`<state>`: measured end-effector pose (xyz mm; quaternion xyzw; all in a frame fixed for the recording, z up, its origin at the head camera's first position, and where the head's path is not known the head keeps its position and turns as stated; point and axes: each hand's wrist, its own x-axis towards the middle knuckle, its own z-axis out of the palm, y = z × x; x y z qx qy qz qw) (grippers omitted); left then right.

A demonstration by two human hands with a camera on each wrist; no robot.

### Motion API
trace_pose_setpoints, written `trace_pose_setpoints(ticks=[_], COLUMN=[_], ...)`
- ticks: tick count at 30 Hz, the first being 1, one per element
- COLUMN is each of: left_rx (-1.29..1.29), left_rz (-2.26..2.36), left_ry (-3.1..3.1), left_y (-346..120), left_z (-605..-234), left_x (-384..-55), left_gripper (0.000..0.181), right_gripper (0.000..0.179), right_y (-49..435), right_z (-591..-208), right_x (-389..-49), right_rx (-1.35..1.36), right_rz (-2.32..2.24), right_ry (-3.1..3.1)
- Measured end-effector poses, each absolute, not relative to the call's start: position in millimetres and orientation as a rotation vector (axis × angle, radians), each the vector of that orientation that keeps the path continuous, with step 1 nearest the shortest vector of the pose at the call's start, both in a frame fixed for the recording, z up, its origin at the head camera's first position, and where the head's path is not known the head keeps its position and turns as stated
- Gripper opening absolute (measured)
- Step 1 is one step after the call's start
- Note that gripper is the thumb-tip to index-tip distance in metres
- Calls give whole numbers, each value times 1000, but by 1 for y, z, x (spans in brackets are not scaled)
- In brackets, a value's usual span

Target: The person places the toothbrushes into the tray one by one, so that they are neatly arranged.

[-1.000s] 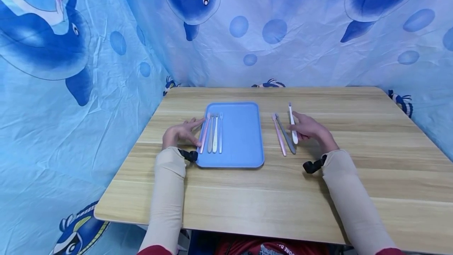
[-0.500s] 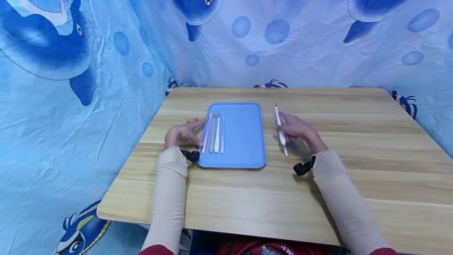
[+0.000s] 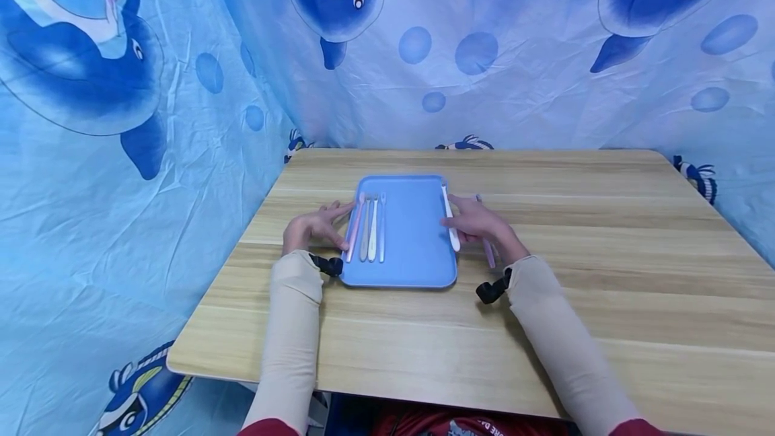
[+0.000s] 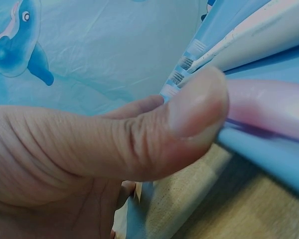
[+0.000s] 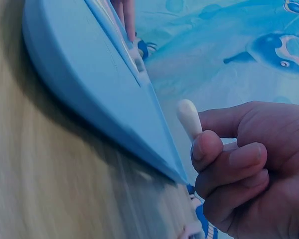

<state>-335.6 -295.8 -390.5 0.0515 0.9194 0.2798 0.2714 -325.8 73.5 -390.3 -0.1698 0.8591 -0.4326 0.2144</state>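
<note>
Right hand (image 3: 478, 221) pinches slim white plastic toothbrush (image 3: 449, 208) mid-handle, raised at right rim of blue round-cornered plastic tray (image 3: 418, 234). Long axis near–far; head points far, angled slightly left; rounded butt near. Est. light, stiff, smooth, perhaps slippery, not fragile; best hold mid-handle, off bristles. Left hand (image 3: 316, 226): fingers extended, spread at tray's left rim, grasping no brush.

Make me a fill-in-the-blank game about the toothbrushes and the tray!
The tray is coloured ____.
The number of toothbrushes lying in it is ____.
Of those, the one nearest the left hand is coloured ____.
The right hand holds a toothbrush coloured ____.

Missing words: blue; four; pink; white.
</note>
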Motion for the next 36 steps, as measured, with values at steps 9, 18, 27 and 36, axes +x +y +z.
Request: trace_pose_setpoints(ticks=[9, 18, 27, 36], left_rx=[123, 115, 126, 109], left_rz=[784, 767, 753, 781], left_ry=[2463, 2476, 2486, 2470], left_y=[-296, -296, -296, -297], left_z=[-391, -392, -391, -392], left_x=[-336, -336, -336, -336], left_gripper=[118, 118, 120, 121], right_gripper=[80, 79, 78, 82], right_y=[47, 23, 1, -18], right_z=[-395, -401, -407, -410], right_x=[-324, -322, -323, -325], right_rx=[-421, -416, -384, -365], right_rz=[-1140, -1130, -1110, -1129], right_ry=[2421, 2406, 2416, 2397])
